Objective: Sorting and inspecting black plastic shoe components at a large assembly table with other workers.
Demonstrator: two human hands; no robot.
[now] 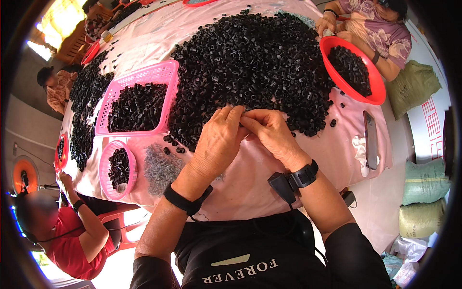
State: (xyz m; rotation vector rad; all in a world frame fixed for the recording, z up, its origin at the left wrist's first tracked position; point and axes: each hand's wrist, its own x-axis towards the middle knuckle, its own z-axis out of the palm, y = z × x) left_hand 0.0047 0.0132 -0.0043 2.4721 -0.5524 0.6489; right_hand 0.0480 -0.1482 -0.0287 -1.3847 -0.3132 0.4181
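My left hand [217, 137] and my right hand [273, 134] meet at the near edge of a large heap of small black plastic pieces [250, 62]. Thumbs and fingers of both are pinched together, tip to tip. A dark speck shows between the fingertips, but the fingers hide most of whatever is there. To the left of my left hand lies a pile of tiny grey, metallic-looking bits [162, 168]. Beyond that pile stands a pink rectangular basket [172, 91] of black pieces, with a round pink basket [133, 166] holding more of them nearer me.
A red bowl [378, 91] of black pieces stands at the far right, beside a co-worker's hands [329, 24]. A dark phone-like slab [370, 139] and crumpled white tissue [359, 144] lie at the right edge. Another person in red [79, 241] sits at the left; sacks [423, 180] line the right.
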